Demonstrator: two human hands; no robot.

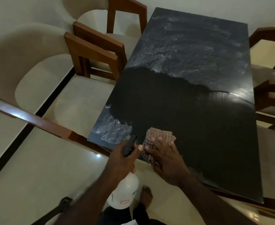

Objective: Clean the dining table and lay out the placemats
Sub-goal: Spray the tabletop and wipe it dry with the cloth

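Observation:
The black dining table (198, 127) fills the middle of the view. Its far half and near left corner carry whitish wet streaks; the near middle looks dark and smooth. My right hand (166, 158) lies flat with spread fingers on a checked red-and-white cloth (158, 135), pressing it onto the table near the front left edge. My left hand (122, 159) grips the black trigger head (130, 144) of a white spray bottle (123, 192), held just off the table's near corner. No placemats are in view.
Cushioned wooden chairs stand along the table's left side (91, 51) and right side (270, 88). A chair's wooden rail (36, 119) crosses at the near left. My bare foot (146, 197) is on the pale tiled floor below the bottle.

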